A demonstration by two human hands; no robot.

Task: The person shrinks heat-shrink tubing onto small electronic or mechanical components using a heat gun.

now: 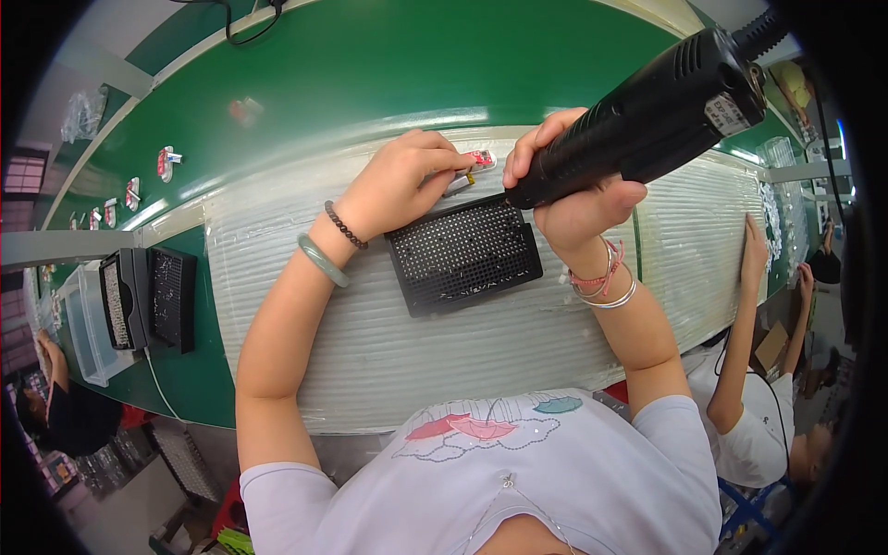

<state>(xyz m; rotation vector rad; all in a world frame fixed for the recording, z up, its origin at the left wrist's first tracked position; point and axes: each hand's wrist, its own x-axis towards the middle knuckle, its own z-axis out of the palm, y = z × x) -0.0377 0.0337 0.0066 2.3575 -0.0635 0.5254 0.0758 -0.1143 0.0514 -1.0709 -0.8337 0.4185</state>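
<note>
My right hand (pixel 585 211) is wrapped around a large black electric screwdriver (pixel 638 116), its thumb sticking out along the side. The tool slants down to the left, with its narrow end just above the far right corner of a black perforated screw tray (pixel 428 302). Small pale screws stand in rows in the tray's holes, and a few lie loose near its front edge. Beyond the tray, my left hand (pixel 393 183) pinches at a small red-and-white device (pixel 483 160). A yellowish part lies under its fingers, which partly hide what they grip.
Ribbed whitish sheeting (pixel 305 379) covers the green bench (pixel 370 69). Several small red-and-white devices (pixel 166 164) line the far left. A screw feeder (pixel 120 296) and another black tray (pixel 172 298) stand at left. A co-worker's arm (pixel 745 305) reaches in at right.
</note>
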